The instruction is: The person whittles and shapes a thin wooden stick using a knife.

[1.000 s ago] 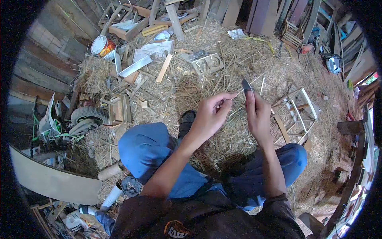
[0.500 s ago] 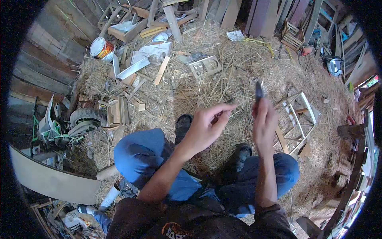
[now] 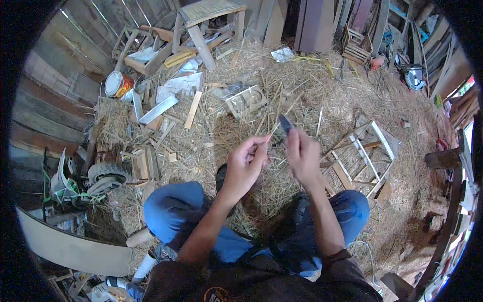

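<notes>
Between the thumb and fingers of my left hand [image 3: 245,167] is a thin pale wooden stick [image 3: 274,130], pointing up and away from me. My right hand [image 3: 303,157] is closed around a knife [image 3: 286,124]; its short dark blade sticks out past the fingers and the handle is hidden in the fist. The blade tilts left and lies close to the upper part of the stick; whether the two touch, I cannot tell. Both hands are in front of my bent knees, above a straw-covered floor [image 3: 241,136].
A white wooden frame [image 3: 363,155] lies right of my right hand. Ahead are scattered boards [image 3: 193,109], a flat beige panel [image 3: 246,102] and a wooden stool [image 3: 214,12]. A paint bucket [image 3: 118,84] stands far left, near a wheel [image 3: 109,174]. A wooden crate [image 3: 357,44] is at back right.
My right hand has brought the knife leftward, close to my left hand, and the blade has tilted left. My left hand has shifted slightly left and down. The view has tipped up, showing the stool.
</notes>
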A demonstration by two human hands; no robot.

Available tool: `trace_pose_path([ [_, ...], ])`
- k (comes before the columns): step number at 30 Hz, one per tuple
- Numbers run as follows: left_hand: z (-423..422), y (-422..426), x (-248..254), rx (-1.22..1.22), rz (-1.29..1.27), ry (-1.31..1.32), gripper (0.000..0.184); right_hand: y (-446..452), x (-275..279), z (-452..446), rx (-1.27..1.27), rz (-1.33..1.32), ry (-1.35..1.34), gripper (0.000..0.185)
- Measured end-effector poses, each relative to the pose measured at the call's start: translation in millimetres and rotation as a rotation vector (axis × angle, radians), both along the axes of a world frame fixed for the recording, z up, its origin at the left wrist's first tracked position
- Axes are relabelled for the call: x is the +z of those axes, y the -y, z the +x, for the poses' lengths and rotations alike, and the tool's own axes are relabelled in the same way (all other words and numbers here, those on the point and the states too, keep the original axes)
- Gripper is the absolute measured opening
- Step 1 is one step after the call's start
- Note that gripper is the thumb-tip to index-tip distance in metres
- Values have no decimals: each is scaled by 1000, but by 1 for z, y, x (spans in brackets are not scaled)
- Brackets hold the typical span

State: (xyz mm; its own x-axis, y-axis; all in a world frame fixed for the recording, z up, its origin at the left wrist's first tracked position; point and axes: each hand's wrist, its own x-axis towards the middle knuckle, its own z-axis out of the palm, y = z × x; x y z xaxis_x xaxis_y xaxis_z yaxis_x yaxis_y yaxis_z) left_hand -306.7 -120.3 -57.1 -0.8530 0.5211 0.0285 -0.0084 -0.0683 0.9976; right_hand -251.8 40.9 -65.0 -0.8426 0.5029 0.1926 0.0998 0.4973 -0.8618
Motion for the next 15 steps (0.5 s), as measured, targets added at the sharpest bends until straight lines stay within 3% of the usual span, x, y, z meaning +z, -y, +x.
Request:
trace_pose_path([
  [3,-2,-4,3,-39,-69,27,26,-21,8,-11,-82,-86,-10,34],
  [6,-9,-7,-7,-39,-82,45,27,-9,-11,-13,51,83,12,35],
  [11,-20,-11,-19,-20,-67,33,27,-28,6,-34,-66,-78,42,34],
  [14,-26,-14,-24,-16,-69,37,28,-28,-16,-38,19,-95,49,33],
  [15,-32,-15,-24,-8,-64,36,28,-23,-19,-48,99,95,-143,32],
])
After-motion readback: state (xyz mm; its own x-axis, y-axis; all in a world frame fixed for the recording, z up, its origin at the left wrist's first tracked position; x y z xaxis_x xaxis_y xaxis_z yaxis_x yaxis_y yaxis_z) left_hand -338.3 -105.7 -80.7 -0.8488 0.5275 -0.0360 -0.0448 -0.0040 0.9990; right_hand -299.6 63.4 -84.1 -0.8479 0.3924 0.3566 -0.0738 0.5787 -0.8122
